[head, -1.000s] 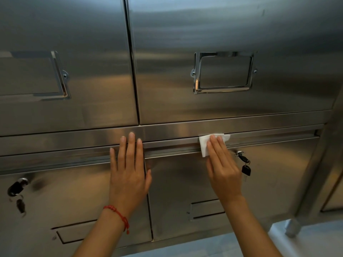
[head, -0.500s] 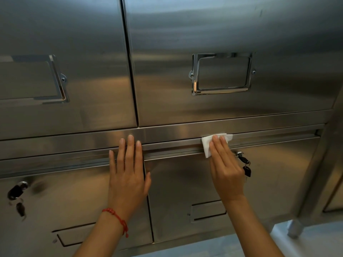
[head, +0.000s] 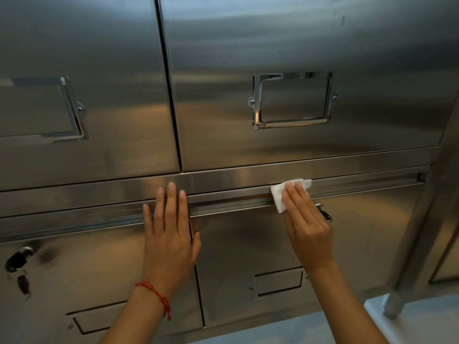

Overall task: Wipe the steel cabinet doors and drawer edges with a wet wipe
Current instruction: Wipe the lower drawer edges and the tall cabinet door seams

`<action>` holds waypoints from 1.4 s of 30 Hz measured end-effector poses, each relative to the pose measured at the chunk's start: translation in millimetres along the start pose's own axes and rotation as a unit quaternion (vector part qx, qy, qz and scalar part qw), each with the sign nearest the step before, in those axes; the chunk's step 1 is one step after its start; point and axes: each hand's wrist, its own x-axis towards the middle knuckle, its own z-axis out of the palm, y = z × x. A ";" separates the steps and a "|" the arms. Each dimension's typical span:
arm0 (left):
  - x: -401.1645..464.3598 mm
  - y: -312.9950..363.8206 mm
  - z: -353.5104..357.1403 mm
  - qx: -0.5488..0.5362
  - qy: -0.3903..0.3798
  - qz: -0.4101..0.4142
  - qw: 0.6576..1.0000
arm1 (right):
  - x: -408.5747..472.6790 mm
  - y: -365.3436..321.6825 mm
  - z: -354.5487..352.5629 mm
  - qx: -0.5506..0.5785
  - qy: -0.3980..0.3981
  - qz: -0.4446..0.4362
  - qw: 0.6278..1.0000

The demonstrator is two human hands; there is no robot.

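Since half a second ago my right hand (head: 308,229) has barely slid; it presses the wet wipe (head: 280,196) flat-fingered on the drawer edge (head: 223,202) at 3 o'clock of my left hand (head: 170,234), so I judge this strip only partly wiped. The left hand is released, flat on the lower doors' seam, bracing. A key (head: 325,216) hangs just beside the right hand at 3 o'clock and could snag the wipe. Label frame (head: 293,100) sits at 12.
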 end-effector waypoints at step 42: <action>0.2 -0.7 -3.4 0.016 -0.020 0.008 1.000 | 3.8 12.3 -10.4 -0.003 0.000 0.029 1.000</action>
